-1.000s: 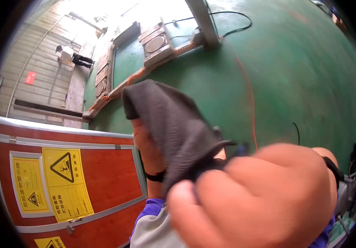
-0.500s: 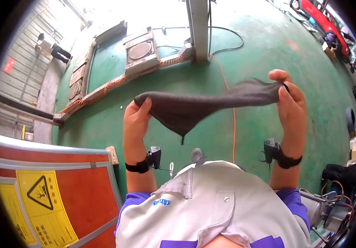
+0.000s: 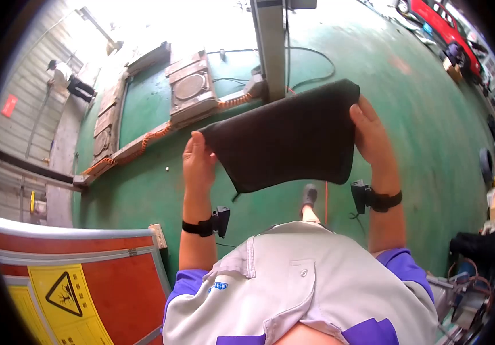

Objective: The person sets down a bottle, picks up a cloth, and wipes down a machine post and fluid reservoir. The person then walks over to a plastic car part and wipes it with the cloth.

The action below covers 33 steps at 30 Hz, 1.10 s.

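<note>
above green floor (image 3: 431, 155), dark cloth (image 3: 290, 141), left hand (image 3: 198, 165) gripping one end, right hand (image 3: 372, 138) the other

1 dark cloth (image 3: 288, 138), spread wide in midair, right end higher, lower-left tab (image 3: 236, 197).

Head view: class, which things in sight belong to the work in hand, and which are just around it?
In the work:
- dark cloth, held between both hands
- left hand
- right hand

Just around:
- red-panelled cabinet
- yellow warning sign on it
- orange coiled line
- red car
</note>
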Each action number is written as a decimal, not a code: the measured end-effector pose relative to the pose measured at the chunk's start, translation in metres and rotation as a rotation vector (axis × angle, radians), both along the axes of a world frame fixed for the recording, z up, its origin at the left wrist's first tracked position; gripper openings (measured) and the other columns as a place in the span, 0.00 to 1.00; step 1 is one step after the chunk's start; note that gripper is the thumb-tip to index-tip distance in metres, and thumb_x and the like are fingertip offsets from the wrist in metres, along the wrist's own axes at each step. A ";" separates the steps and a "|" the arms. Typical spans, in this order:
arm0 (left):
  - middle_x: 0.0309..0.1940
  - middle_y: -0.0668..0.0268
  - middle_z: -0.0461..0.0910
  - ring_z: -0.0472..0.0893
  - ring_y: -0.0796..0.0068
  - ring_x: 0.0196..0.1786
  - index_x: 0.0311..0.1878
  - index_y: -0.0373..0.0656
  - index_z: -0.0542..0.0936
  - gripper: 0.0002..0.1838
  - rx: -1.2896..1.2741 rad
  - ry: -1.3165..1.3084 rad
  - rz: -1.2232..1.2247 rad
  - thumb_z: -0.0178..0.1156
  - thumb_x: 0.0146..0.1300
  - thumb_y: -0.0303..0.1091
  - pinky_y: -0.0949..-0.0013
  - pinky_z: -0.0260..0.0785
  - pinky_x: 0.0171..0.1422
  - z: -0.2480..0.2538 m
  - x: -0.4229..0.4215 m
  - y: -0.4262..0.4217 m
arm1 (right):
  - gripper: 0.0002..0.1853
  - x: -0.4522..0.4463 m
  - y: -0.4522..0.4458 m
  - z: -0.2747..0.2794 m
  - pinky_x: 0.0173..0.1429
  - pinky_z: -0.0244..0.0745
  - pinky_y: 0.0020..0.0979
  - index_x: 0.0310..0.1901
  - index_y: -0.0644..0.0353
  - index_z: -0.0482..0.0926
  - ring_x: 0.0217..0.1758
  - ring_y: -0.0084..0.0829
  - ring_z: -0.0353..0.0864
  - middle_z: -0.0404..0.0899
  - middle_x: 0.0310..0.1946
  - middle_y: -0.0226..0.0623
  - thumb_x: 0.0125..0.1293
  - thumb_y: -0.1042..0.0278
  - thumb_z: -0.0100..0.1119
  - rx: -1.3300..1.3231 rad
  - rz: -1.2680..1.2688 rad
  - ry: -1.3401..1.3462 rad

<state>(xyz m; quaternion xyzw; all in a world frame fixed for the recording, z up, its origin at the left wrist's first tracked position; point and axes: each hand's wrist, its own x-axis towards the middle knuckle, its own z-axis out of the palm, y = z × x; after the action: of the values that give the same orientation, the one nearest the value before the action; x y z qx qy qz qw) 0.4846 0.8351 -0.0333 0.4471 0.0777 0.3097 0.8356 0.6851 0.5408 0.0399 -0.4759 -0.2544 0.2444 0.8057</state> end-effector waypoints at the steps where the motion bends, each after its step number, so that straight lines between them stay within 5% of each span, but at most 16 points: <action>1: 0.44 0.62 0.83 0.83 0.72 0.45 0.48 0.39 0.78 0.19 -0.010 0.024 -0.008 0.52 0.73 0.48 0.68 0.75 0.53 0.001 0.010 -0.003 | 0.30 0.005 0.008 0.000 0.65 0.68 0.30 0.71 0.61 0.61 0.58 0.27 0.74 0.75 0.59 0.41 0.71 0.66 0.57 -0.043 0.024 0.003; 4: 0.45 0.61 0.83 0.83 0.71 0.46 0.49 0.38 0.77 0.20 -0.037 0.111 -0.013 0.50 0.73 0.48 0.69 0.76 0.52 0.009 0.032 -0.003 | 0.37 0.050 0.024 -0.031 0.64 0.69 0.32 0.75 0.58 0.53 0.59 0.28 0.74 0.73 0.60 0.42 0.69 0.64 0.60 -0.265 0.000 -0.254; 12: 0.52 0.60 0.80 0.81 0.65 0.55 0.58 0.41 0.74 0.19 -0.078 0.031 -0.095 0.49 0.75 0.44 0.60 0.74 0.60 0.032 0.168 -0.029 | 0.36 0.159 0.083 -0.066 0.68 0.65 0.33 0.71 0.65 0.58 0.62 0.33 0.71 0.71 0.59 0.45 0.63 0.71 0.61 -0.262 -0.285 -0.441; 15: 0.57 0.60 0.77 0.78 0.65 0.59 0.62 0.40 0.71 0.21 -0.094 0.045 -0.204 0.50 0.74 0.44 0.61 0.72 0.62 0.027 0.232 -0.059 | 0.34 0.154 0.093 -0.047 0.70 0.63 0.40 0.66 0.64 0.64 0.65 0.49 0.66 0.64 0.60 0.52 0.58 0.70 0.62 -0.292 -0.107 -0.822; 18: 0.59 0.60 0.73 0.75 0.68 0.61 0.64 0.38 0.68 0.22 -0.074 0.017 -0.264 0.54 0.72 0.39 0.63 0.69 0.63 0.044 0.281 -0.081 | 0.32 0.149 0.100 -0.044 0.72 0.58 0.46 0.64 0.63 0.68 0.67 0.59 0.61 0.59 0.65 0.57 0.55 0.72 0.62 -0.478 -0.290 -1.110; 21: 0.58 0.61 0.73 0.74 0.70 0.60 0.64 0.38 0.67 0.24 0.136 0.057 -0.180 0.60 0.65 0.28 0.65 0.69 0.63 0.055 0.315 -0.081 | 0.28 0.178 0.102 -0.041 0.74 0.54 0.50 0.60 0.64 0.71 0.68 0.68 0.57 0.55 0.68 0.62 0.55 0.73 0.62 -0.439 -0.153 -1.101; 24: 0.49 0.62 0.79 0.80 0.70 0.50 0.59 0.37 0.72 0.18 0.048 0.138 0.012 0.56 0.67 0.25 0.65 0.72 0.58 0.044 0.342 -0.063 | 0.25 0.202 0.107 -0.042 0.73 0.55 0.51 0.57 0.63 0.73 0.70 0.69 0.53 0.52 0.70 0.62 0.56 0.72 0.61 -0.392 0.039 -1.206; 25: 0.46 0.63 0.81 0.80 0.72 0.49 0.56 0.36 0.74 0.14 0.006 0.129 0.000 0.53 0.68 0.24 0.67 0.72 0.57 0.046 0.347 -0.057 | 0.23 0.206 0.108 -0.038 0.69 0.62 0.50 0.56 0.62 0.74 0.67 0.64 0.62 0.63 0.65 0.59 0.57 0.75 0.60 -0.388 0.016 -1.185; 28: 0.44 0.62 0.82 0.81 0.71 0.48 0.50 0.36 0.77 0.10 0.086 0.067 0.017 0.55 0.67 0.24 0.67 0.72 0.57 0.050 0.363 -0.034 | 0.21 0.244 0.113 -0.045 0.59 0.74 0.42 0.56 0.60 0.74 0.56 0.48 0.77 0.76 0.53 0.52 0.59 0.78 0.58 -0.201 0.029 -0.934; 29: 0.44 0.61 0.82 0.81 0.72 0.47 0.50 0.35 0.78 0.10 0.112 0.058 0.026 0.54 0.66 0.23 0.68 0.71 0.58 0.052 0.366 -0.030 | 0.19 0.253 0.115 -0.048 0.45 0.78 0.33 0.55 0.59 0.75 0.37 0.33 0.82 0.81 0.39 0.42 0.61 0.79 0.57 -0.249 -0.029 -0.660; 33: 0.44 0.62 0.82 0.80 0.74 0.46 0.49 0.34 0.78 0.12 0.238 0.095 -0.018 0.51 0.64 0.20 0.70 0.71 0.57 0.051 0.377 -0.002 | 0.17 0.290 0.124 -0.039 0.34 0.74 0.31 0.53 0.58 0.76 0.26 0.28 0.76 0.78 0.30 0.37 0.62 0.79 0.56 -0.311 -0.238 -0.436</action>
<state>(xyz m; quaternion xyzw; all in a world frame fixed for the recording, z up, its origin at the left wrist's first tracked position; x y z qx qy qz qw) 0.8614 0.8327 0.0177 0.5581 0.0758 0.2877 0.7747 0.9751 0.6652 0.0008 -0.6616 -0.3232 0.0761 0.6724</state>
